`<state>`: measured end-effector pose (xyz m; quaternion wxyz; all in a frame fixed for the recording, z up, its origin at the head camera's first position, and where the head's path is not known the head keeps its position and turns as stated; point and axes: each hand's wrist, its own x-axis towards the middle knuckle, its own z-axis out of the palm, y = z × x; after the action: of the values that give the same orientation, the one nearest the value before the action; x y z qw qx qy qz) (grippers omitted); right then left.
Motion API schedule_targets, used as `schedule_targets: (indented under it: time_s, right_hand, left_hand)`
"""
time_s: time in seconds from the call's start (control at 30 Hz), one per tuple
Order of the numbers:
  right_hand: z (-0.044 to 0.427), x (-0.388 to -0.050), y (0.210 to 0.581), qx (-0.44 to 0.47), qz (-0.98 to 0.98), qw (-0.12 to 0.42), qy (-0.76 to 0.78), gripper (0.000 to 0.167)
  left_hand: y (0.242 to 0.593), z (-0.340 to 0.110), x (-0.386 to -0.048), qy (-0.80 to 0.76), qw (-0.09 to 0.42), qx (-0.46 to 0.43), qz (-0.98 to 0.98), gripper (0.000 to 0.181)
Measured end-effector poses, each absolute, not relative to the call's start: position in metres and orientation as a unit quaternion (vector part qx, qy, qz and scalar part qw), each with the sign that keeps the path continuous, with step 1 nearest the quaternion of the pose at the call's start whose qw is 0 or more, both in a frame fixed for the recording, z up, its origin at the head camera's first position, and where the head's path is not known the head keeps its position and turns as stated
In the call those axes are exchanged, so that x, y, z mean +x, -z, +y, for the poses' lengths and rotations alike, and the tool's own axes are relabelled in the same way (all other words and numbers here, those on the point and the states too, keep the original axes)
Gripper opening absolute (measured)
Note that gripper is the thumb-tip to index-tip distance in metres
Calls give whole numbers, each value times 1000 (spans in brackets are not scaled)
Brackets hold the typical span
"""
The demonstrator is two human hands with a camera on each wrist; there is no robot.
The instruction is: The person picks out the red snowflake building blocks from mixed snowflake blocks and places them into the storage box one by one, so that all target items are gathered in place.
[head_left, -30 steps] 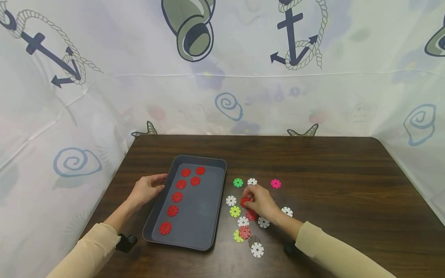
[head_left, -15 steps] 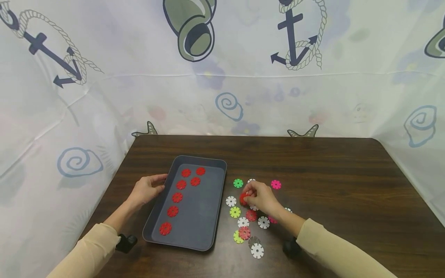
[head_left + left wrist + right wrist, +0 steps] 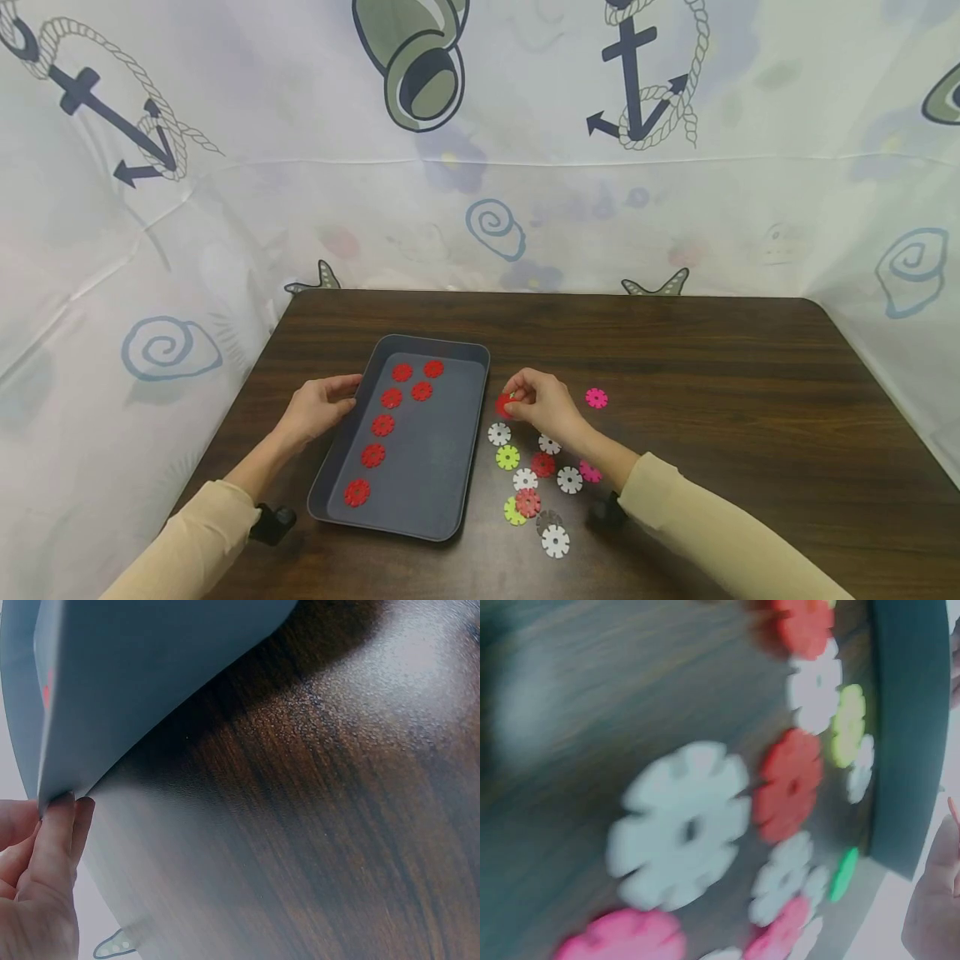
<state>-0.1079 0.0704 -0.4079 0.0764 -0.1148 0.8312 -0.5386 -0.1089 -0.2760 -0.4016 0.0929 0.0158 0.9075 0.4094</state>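
Observation:
In the head view my left hand (image 3: 318,408) holds the left rim of a dark grey tray (image 3: 427,492) by the fingertips. The left wrist view shows these fingers (image 3: 52,840) at the tray wall (image 3: 127,682). Several red notched plastic discs (image 3: 372,455) lie in the tray. Thumb and fingers of my right hand (image 3: 547,404) pinch another red notched disc (image 3: 504,405), raised just right of the tray and partly covered by the fingers. Below it on the table are loose discs: white (image 3: 498,433), yellow-green (image 3: 507,457), red (image 3: 543,464) and pink (image 3: 590,472).
A dark wooden table (image 3: 712,375) bears everything. A separate pink disc (image 3: 596,398) lies to the right of my right hand. A yellow-green disc sits partly under a red one (image 3: 527,502), near a greyish see-through disc (image 3: 547,521). Behind the table hangs a printed cloth (image 3: 555,217).
My right hand has lifted the red disc from among the loose discs and carried it left and away from me, towards the tray. My left hand and the tray have stayed put.

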Motion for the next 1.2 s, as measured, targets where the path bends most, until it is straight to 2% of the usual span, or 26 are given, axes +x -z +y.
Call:
schedule_targets:
  time_s: [0.67, 1.2]
  right_hand:
    - [-12, -125, 403, -149, 806, 88, 566, 15]
    - [-41, -131, 420, -146, 834, 94, 524, 12]
  left_hand:
    - [400, -277, -108, -409, 86, 23, 908, 43]
    - [401, -278, -107, -404, 89, 23, 910, 43]
